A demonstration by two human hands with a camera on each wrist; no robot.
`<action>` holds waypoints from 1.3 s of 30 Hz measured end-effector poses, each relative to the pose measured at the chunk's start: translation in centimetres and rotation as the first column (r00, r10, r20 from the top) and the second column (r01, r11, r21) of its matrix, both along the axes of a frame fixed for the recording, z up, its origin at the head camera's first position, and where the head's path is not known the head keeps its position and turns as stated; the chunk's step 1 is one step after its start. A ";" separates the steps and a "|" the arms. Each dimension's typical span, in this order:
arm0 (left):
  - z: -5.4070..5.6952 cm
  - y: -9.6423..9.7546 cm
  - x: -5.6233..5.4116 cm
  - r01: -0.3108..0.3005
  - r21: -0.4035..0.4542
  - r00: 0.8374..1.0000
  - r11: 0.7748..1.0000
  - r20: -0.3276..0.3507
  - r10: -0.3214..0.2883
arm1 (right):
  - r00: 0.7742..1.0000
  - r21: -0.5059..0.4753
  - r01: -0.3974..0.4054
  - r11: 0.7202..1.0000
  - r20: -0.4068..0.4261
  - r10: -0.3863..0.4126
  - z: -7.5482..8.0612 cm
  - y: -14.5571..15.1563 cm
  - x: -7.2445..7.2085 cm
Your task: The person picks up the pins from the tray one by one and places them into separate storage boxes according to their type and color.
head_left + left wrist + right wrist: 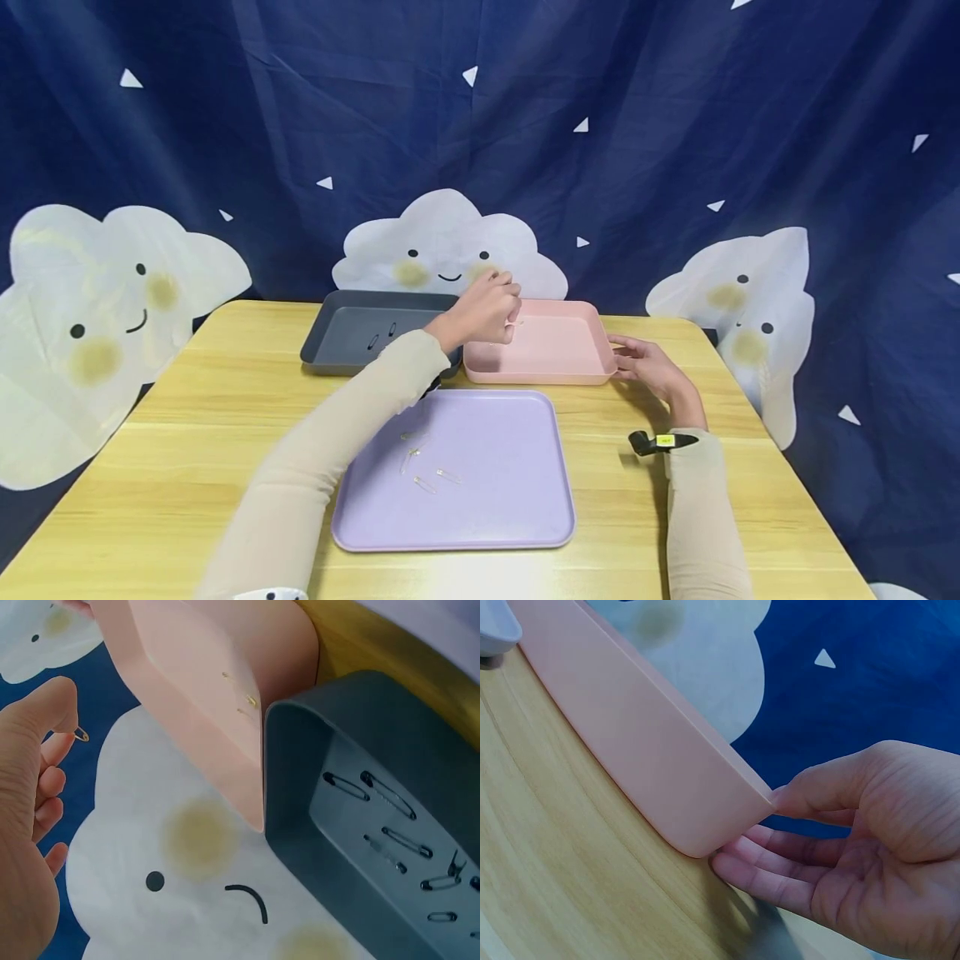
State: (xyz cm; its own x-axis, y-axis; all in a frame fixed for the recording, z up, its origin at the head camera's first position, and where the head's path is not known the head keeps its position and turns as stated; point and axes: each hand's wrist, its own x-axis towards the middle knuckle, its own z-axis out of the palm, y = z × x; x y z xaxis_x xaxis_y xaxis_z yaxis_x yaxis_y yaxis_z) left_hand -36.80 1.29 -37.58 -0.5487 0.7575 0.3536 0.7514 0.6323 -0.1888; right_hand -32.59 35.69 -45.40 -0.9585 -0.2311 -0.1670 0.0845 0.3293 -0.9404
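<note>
A gold safety pin [82, 735] is pinched between the thumb and index finger of my left hand [486, 310], which is raised over the left part of the pink tray [558, 346]. Small gold pins [251, 700] lie inside that tray. At its right end, my right hand [651, 365] touches the outside: the thumb is at the rim corner and the loosely bent fingers [772, 881] are at the end wall lower down. Several more gold safety pins [424, 485] lie scattered on the left half of the lavender tray [495, 533] nearer me.
Left of the pink tray, close beside it, stands a dark grey tray [330, 329] holding several black safety pins [388, 795]. All the trays stand on a wooden table [187, 450]. Behind its far edge hangs a navy curtain [390, 100] with cloud prints.
</note>
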 end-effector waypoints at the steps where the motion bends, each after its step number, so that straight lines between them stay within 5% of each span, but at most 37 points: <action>1: -0.1 0.2 -0.2 -0.003 0.003 1.000 1.000 0.001 0.003 | 1.000 -0.001 0.000 1.000 0.000 0.000 0.0 0.0 0.0; 10: -1.9 1.7 -1.6 -0.038 -0.040 0.998 0.998 0.045 0.040 | 1.000 -0.001 -0.011 1.000 -0.009 0.011 -0.2 0.2 -0.1; 39: -4.7 3.4 -1.9 -0.105 -0.180 0.992 0.978 0.050 0.116 | 1.000 0.015 0.003 1.000 0.017 -0.004 0.3 0.0 -0.1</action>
